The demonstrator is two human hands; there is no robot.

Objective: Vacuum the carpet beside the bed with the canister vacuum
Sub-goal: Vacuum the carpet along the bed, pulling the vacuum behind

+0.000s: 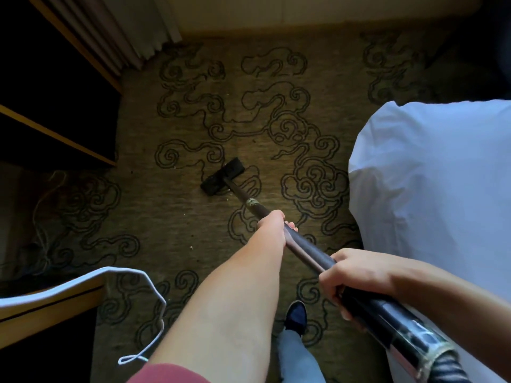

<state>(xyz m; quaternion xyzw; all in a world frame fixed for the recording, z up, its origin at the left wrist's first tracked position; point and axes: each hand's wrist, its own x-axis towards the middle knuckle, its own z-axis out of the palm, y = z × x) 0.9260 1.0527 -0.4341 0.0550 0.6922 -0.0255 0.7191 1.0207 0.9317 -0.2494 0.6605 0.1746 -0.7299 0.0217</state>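
Observation:
A dark vacuum wand [302, 251] runs from the lower right up to a small black floor nozzle [223, 176] that rests on the olive carpet [193, 222] with dark cloud swirls. My left hand [272, 223] grips the wand partway down. My right hand [349, 275] grips it higher, near the ribbed hose [448, 369] at the lower right. The white bed [431, 183] lies to the right of the nozzle. Pale crumbs [190, 247] dot the carpet near the nozzle. The canister is out of view.
Dark wooden shelving [55, 134] with light trim stands at the left, a curtain [119, 31] hangs at the top left. A white cord [149, 286] loops over a wooden edge [49, 305] at the lower left. Loose cables [45, 203] lie on the floor. My shoe [296, 316] stands on the carpet.

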